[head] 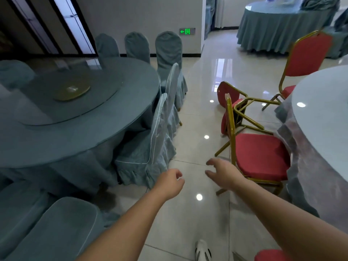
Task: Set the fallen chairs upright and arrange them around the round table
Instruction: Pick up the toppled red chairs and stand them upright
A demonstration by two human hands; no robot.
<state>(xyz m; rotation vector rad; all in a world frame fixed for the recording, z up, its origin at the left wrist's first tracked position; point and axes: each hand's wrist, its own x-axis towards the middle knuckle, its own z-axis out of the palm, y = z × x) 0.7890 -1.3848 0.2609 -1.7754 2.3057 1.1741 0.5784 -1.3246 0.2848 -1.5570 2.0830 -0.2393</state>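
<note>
A red chair with a gold frame [261, 155] stands upright at the white round table [323, 113] on the right, its seat toward the table. Behind it a second red chair [237, 108] lies tipped over on the floor, legs sticking out to the right. A third red chair [305, 59] stands upright farther back by the table. My right hand [224, 172] hovers just left of the near chair's back frame, fingers relaxed and spread, touching nothing. My left hand [171, 181] hangs over the floor with fingers loosely curled, holding nothing.
A large round table [79, 117] in blue-grey cloth fills the left, ringed by covered chairs [150, 147]. Another draped table [282, 25] stands at the far right back. A shiny tiled aisle [197, 119] runs between the tables. Part of a red seat [269, 255] shows at the bottom right.
</note>
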